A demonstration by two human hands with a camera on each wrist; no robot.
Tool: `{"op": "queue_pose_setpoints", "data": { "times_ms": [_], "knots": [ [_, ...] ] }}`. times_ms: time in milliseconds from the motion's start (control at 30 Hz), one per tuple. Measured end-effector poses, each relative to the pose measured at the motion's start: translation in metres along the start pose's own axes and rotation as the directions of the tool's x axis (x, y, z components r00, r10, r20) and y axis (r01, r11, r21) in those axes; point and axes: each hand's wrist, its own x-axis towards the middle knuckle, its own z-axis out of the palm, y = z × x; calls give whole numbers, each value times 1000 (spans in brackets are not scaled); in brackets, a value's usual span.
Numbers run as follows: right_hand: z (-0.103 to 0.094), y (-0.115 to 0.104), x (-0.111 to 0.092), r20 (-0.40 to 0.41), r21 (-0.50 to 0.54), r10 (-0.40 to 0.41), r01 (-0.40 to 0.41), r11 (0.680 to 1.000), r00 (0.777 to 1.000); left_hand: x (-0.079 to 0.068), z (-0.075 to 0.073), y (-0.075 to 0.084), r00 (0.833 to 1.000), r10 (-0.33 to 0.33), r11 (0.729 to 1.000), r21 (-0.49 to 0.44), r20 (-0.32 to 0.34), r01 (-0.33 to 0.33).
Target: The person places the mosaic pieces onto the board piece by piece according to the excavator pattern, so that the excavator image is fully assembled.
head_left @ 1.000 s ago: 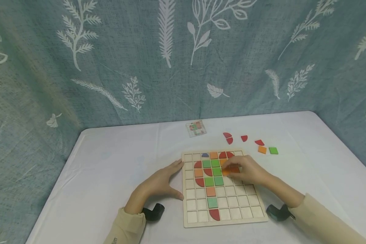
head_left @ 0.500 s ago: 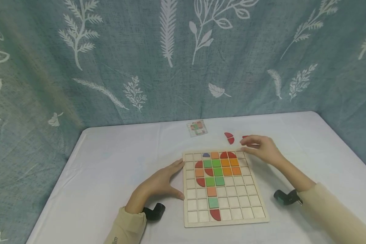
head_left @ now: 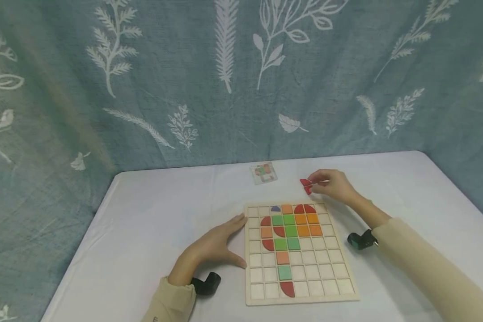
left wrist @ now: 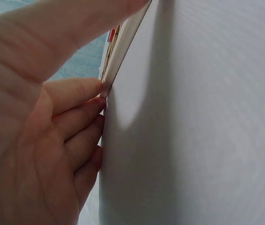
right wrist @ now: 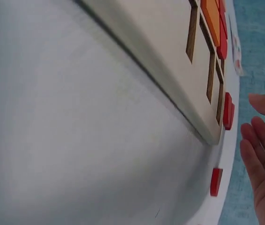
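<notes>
My left hand (head_left: 212,243) rests beside the wooden grid board (head_left: 302,301), its thumb and fingertips at the left edge. In the left wrist view its fingers (left wrist: 78,91) are nearly straight against that edge. Past the board's far right corner, my right hand (head_left: 333,184) reaches over two red quarter-circle tiles (head_left: 305,182), fingertips right at them. In the right wrist view, thumb and fingers (right wrist: 259,154) are apart with nothing visible between them. Red, orange, green and salmon tiles, plus a blue half-round one (head_left: 275,209), fill several cells.
A small patterned card (head_left: 263,173) lies behind the board on the white tablecloth (head_left: 165,201). Another red tile (right wrist: 216,182) shows in the right wrist view. My right hand and forearm hide other loose tiles. A blue-green leaf-print curtain (head_left: 205,129) hangs behind.
My right hand has left the orange tiles on the board, moved back past the far right corner, then left to the red quarter-circles. The left hand stays at the board's edge.
</notes>
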Motion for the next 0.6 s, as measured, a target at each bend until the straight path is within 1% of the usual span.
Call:
{"op": "queue_pose_setpoints", "data": {
  "times_ms": [200, 433, 600],
  "knots": [
    [6, -2, 3, 19, -10, 11, -11, 1000, 1000, 0, 1, 1, 1000, 8, 1000, 2, 6, -8],
    [13, -1, 3, 28, -6, 69, -69, 998, 997, 0, 1, 0, 1000, 9, 1000, 10, 6, -9],
    [14, -1, 2, 24, 9, 57, -57, 998, 998, -1, 1, 0, 1000, 15, 1000, 9, 1, -15]
  ]
}}
